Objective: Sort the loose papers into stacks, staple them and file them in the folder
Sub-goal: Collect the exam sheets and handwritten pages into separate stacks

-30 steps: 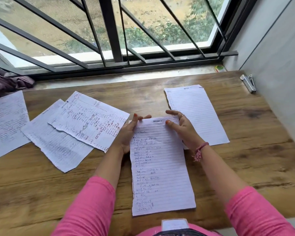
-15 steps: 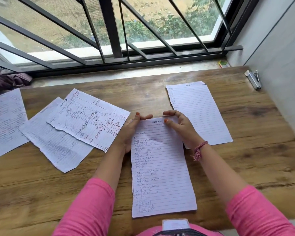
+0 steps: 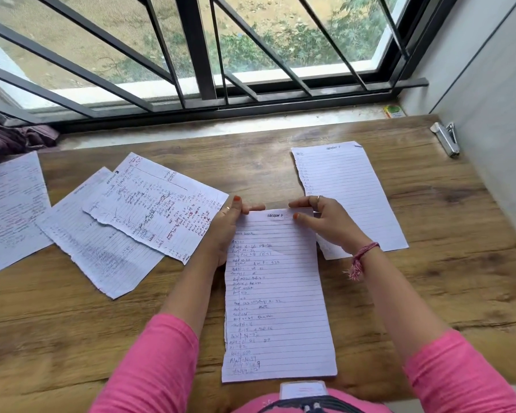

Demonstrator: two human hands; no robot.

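We hold the sheet (image 3: 276,293) headed "Section 1" flat on the table (image 3: 429,293) right in front of us, probably squaring it for stacking. Our left hand (image 3: 227,231) pinches its top left corner, thumb on top; our right hand (image 3: 325,225) pinches the top right. Both forearms reach straight forward. Loose papers (image 3: 149,204) lie left, another page (image 3: 349,192) right, the stapler (image 3: 446,138) far right.

A lined handwritten sheet (image 3: 276,296) lies flat at centre, other loose sheets (image 3: 149,210) and stapler (image 3: 446,139) apart.
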